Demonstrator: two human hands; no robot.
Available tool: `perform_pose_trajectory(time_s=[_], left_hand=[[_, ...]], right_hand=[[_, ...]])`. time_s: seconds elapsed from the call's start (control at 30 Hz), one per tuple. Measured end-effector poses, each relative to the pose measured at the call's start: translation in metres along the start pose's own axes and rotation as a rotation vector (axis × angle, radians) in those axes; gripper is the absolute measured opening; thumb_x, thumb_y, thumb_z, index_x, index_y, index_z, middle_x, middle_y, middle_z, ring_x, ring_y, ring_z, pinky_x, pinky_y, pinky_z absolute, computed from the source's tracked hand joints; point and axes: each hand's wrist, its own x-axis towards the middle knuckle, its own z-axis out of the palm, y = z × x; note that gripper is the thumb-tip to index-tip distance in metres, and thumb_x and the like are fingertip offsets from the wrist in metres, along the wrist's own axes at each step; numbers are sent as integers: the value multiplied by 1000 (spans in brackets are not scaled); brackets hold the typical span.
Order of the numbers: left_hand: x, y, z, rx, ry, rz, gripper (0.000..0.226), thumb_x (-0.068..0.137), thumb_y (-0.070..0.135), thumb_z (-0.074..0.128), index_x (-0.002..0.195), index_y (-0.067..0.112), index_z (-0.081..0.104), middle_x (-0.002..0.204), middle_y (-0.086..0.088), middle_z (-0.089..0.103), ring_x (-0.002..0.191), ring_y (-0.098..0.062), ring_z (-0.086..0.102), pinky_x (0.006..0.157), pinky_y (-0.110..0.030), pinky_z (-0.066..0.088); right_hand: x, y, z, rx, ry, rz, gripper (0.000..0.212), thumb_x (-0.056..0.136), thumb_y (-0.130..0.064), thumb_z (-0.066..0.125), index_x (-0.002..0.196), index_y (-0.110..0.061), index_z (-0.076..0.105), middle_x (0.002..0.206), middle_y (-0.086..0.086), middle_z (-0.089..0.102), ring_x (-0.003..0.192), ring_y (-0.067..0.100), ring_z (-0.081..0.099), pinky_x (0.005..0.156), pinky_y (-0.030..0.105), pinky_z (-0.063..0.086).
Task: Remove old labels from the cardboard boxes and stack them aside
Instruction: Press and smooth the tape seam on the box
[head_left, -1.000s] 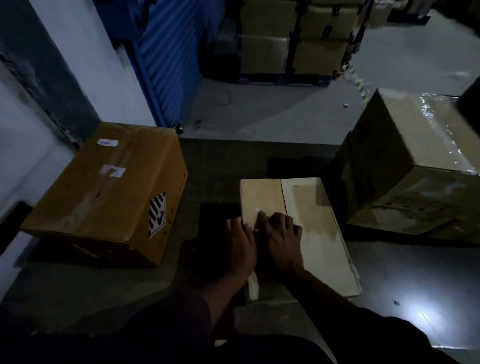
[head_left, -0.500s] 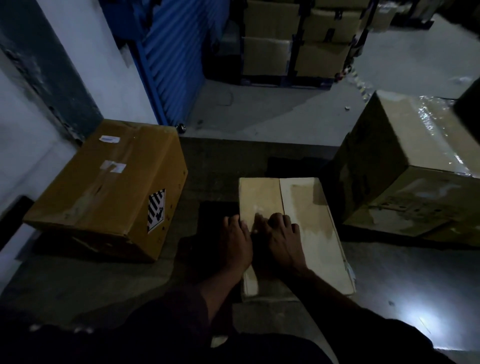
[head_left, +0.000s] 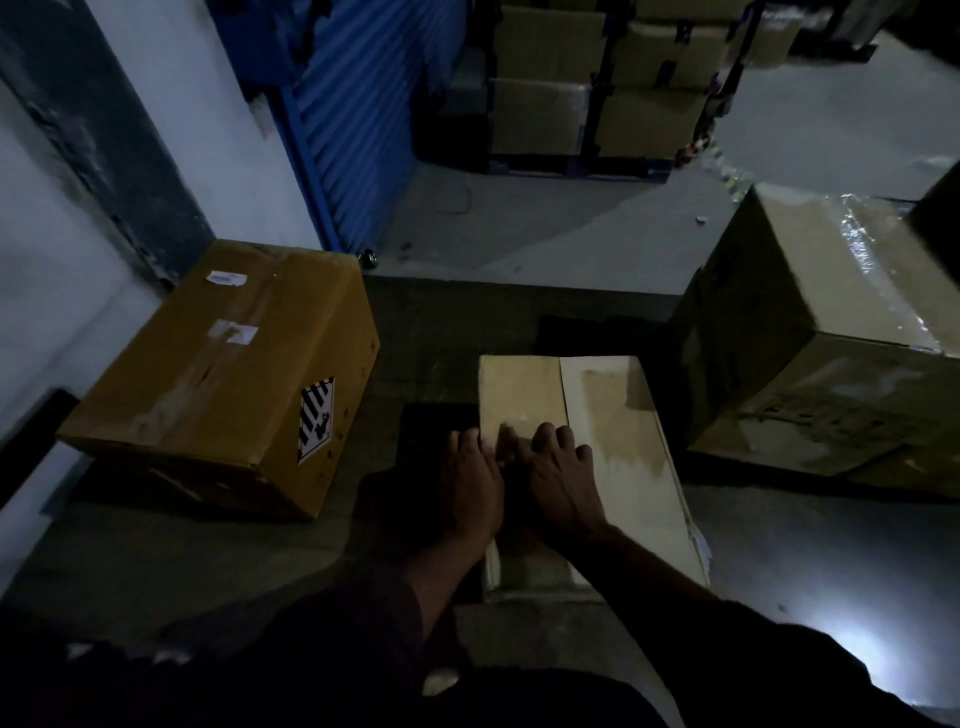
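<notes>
Cardboard, pale and flat-topped, makes up the small box (head_left: 597, 457) lying on the dim concrete floor (head_left: 779, 571) directly in front of the person, and both hands rest on its near left part. The left hand (head_left: 470, 488) and right hand (head_left: 558, 483) lie side by side, fingers (head_left: 545, 436) pressed down at a spot where a label edge may be; whether they pinch anything I cannot tell in this light. A paler patch on the top suggests one label is already off. The larger brown cardboard box (head_left: 223, 374) to the left keeps two small white stickers (head_left: 234, 330) and a black-and-white striped hazard diamond label (head_left: 316, 420), so it looks undone. No writing is legible. A big tape-wrapped carton (head_left: 831, 338) sits to the right, and stacked cartons (head_left: 597, 83) stand far behind. Judging by this, most work remains
</notes>
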Motion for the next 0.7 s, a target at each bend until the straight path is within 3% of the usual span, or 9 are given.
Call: perform_pose_trajectory(time_s=[0.23, 0.37, 0.53, 0.7], left_hand=[[1, -4, 0, 13, 1, 17, 31, 102, 32, 34, 112, 14, 58, 112, -6, 53, 97, -23, 54, 82, -38, 45], [1, -5, -1, -27, 2, 37, 40, 101, 37, 27, 109, 13, 59, 111, -7, 54, 96, -25, 56, 81, -36, 44], [0, -4, -2, -14, -14, 2, 32, 103, 28, 34, 121, 14, 56, 120, -6, 52, 104, -24, 55, 86, -35, 43], [-4, 2, -5, 39, 1, 24, 56, 99, 43, 14, 123, 14, 55, 122, -8, 52, 109, -26, 53, 90, -36, 40]], right_hand=[[13, 1, 10, 67, 24, 95, 67, 96, -61, 34, 152, -31, 13, 125, 15, 46, 111, 33, 42, 89, 46, 42], [29, -9, 4, 106, -22, 162, 68, 99, -59, 31, 154, -24, 11, 131, 18, 45, 118, 35, 42, 93, 47, 42], [10, -6, 0, -19, -14, -15, 71, 97, -55, 39, 154, -24, 12, 132, 17, 45, 117, 35, 42, 91, 45, 40], [4, 6, 5, 3, 32, 258, 67, 98, -61, 22, 152, -23, 21, 123, 17, 50, 111, 35, 45, 90, 46, 40]])
